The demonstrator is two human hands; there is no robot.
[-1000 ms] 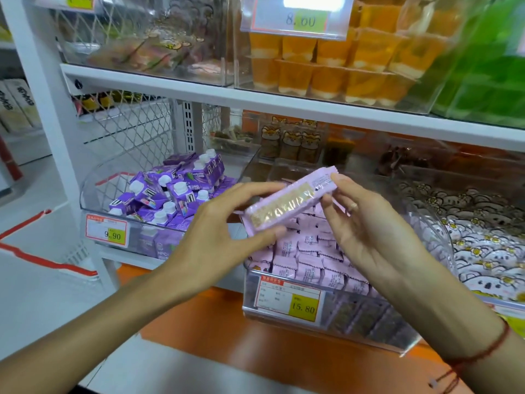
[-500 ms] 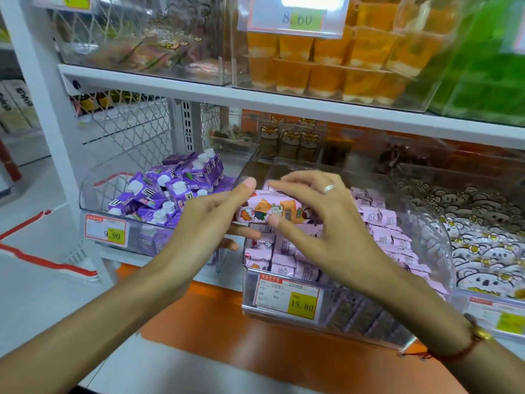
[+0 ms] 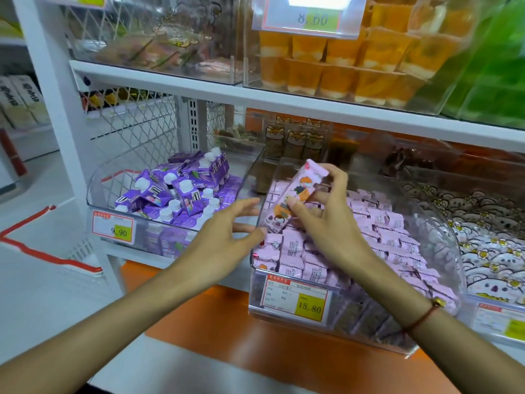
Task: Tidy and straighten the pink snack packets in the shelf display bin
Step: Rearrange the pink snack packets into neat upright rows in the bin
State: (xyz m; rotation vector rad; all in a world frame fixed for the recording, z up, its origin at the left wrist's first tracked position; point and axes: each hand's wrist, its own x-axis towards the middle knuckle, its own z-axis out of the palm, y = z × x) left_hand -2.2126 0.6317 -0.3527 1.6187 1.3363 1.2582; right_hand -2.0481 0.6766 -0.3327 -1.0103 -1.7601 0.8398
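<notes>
Left to right we log: purple cartons (image 3: 176, 191) in the left bin; our left hand (image 3: 224, 240), fingers spread wide, holding nothing, beside the clear display bin (image 3: 287, 311). Our right hand (image 3: 326, 220) pinches 1 pink snack packet (image 3: 295, 194) tilted above the pink packets (image 3: 383, 237) filling that bin.

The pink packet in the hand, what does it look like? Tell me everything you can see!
The pink packet is a long, slim snack pack in soft, shiny wrapping, with crimped ends. Its front shows a cartoon picture in orange and purple; the small print is too blurred to read. It is tilted, top end up and away, bottom end down by the front left of the clear display bin. The right hand holds it, thumb on the front, fingers curled behind. The left hand is open beside it; contact is unclear.
</notes>
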